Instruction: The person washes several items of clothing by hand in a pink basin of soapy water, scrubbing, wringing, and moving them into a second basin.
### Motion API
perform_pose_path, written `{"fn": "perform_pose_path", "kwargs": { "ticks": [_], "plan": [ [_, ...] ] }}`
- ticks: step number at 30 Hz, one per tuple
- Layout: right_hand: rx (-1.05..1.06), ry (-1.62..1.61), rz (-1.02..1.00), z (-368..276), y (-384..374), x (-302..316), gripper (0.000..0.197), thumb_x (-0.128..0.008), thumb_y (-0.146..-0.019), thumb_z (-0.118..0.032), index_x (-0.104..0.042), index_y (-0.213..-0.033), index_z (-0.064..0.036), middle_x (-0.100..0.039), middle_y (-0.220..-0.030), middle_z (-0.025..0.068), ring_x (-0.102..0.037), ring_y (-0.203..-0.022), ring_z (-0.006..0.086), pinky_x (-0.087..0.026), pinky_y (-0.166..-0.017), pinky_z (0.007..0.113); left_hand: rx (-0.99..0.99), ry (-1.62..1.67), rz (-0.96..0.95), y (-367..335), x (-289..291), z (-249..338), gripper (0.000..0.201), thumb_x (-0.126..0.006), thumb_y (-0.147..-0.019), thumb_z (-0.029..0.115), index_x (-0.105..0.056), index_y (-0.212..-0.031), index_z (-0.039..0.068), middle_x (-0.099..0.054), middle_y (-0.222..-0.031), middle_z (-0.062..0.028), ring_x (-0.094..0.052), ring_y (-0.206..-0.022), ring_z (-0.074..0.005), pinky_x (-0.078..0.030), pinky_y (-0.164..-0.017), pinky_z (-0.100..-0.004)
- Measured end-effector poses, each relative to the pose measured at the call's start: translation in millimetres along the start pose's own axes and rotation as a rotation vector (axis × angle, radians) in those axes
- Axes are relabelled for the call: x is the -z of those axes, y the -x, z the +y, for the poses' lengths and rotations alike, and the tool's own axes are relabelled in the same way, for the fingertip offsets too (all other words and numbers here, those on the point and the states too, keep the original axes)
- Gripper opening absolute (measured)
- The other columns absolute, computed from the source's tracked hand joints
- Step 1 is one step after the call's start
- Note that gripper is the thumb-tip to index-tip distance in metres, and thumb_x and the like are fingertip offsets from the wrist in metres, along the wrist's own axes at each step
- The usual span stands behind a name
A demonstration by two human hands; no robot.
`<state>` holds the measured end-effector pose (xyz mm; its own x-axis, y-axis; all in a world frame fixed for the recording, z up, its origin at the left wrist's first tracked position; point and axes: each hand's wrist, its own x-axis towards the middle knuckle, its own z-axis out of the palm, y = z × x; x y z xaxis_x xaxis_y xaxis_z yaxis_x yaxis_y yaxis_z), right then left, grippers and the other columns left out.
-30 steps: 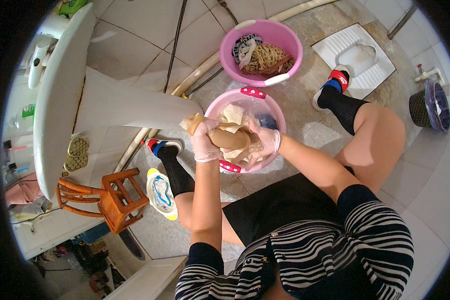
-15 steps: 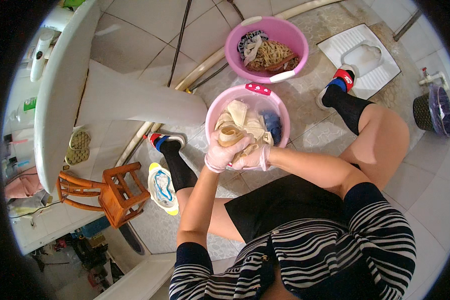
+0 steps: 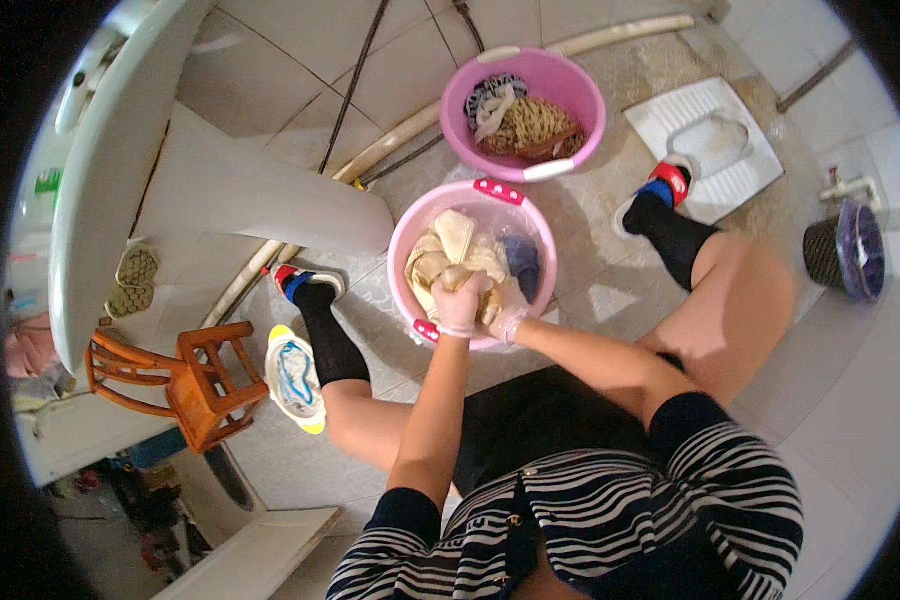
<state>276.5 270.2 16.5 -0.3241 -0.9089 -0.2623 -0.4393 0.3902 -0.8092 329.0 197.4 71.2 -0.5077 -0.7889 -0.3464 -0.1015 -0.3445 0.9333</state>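
A light pink basin (image 3: 402, 290) stands on the floor between my feet, with cream-coloured clothing (image 3: 454, 234) and a blue cloth (image 3: 521, 264) in water. My left hand (image 3: 460, 303), in a thin clear glove, is closed on part of the cream garment over the basin. Beside it my right hand (image 3: 507, 308), gloved the same way, grips the cloth too. The two hands are close together near the basin's near rim. Bunched fabric hides most of the fingertips.
Behind is a darker pink basin (image 3: 590, 120) with patterned clothes (image 3: 530, 130). A squat toilet (image 3: 760, 165) lies far right, near a dark waste bin (image 3: 838, 255). To the left are a wooden chair (image 3: 195, 390), a white-and-yellow tub (image 3: 297, 385) and a sink pedestal (image 3: 270, 195).
Both hands have lowered the cream garment from above the near rim into the basin. The rolled end that stuck up from my left hand is now down among the clothes.
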Motion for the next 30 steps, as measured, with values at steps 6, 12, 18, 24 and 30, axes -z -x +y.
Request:
{"fn": "perform_pose_path", "kwargs": {
  "ticks": [6, 12, 18, 24, 30],
  "plan": [
    [0.027, -0.016, 0.323, -49, -5, 108, 0.044, -0.052, -0.076, -0.028, -0.047, -0.117, -0.0126, -0.059, -0.096, 0.0182, -0.056, -0.09, 0.0354, -0.046, -0.076, 0.039, 0.001, 0.157, -0.004, -6, 48, -16, 0.046, -0.059, -0.084, 0.019, -0.044, -0.124, 0.001, -0.052, -0.118, -0.0101, -0.048, -0.11, -0.0185, -0.037, -0.095, -0.0292],
    [-0.332, 0.497, 0.731, 19, -110, 227, 0.077, -0.065, -0.068, -0.032, -0.028, -0.13, -0.0047, -0.05, -0.112, 0.0228, -0.052, -0.105, 0.0342, -0.044, -0.089, 0.035, 0.032, 0.007, 0.063, -4, 66, -25, 0.04, -0.055, -0.086, 0.014, -0.048, -0.121, -0.004, -0.056, -0.114, -0.0098, -0.05, -0.107, -0.017, -0.038, -0.094, -0.0271],
    [0.043, 0.526, 0.036, -8, -114, 153, 0.056, -0.061, -0.074, -0.035, -0.05, -0.12, -0.0045, -0.052, -0.118, 0.0186, -0.052, -0.107, 0.0313, -0.041, -0.092, 0.038, -0.025, 0.059, 0.182, 8, 85, -72, 0.035, -0.058, -0.086, 0.011, -0.052, -0.117, -0.004, -0.059, -0.108, -0.0082, -0.053, -0.1, -0.0143, -0.041, -0.088, -0.0234],
    [-0.13, 0.461, -0.035, 30, -61, 17, 0.064, -0.064, -0.071, -0.037, -0.045, -0.123, -0.0047, -0.053, -0.116, 0.0206, -0.051, -0.108, 0.0327, -0.041, -0.091, 0.036, 0.198, -0.048, 0.094, 27, 83, -99, 0.04, -0.059, -0.084, 0.013, -0.05, -0.118, -0.007, -0.059, -0.109, -0.0117, -0.055, -0.097, -0.0154, -0.042, -0.085, -0.0234],
    [-0.196, 0.372, 0.2, 36, -76, 22, 0.031, -0.059, -0.078, -0.031, -0.064, -0.098, -0.0076, -0.063, -0.093, 0.0152, -0.06, -0.09, 0.0305, -0.045, -0.08, 0.039, 0.215, -0.014, 0.069, 16, 72, -100, 0.036, -0.057, -0.085, 0.007, -0.05, -0.117, -0.007, -0.059, -0.106, -0.0084, -0.055, -0.093, -0.014, -0.043, -0.082, -0.0236]
  ]
}}
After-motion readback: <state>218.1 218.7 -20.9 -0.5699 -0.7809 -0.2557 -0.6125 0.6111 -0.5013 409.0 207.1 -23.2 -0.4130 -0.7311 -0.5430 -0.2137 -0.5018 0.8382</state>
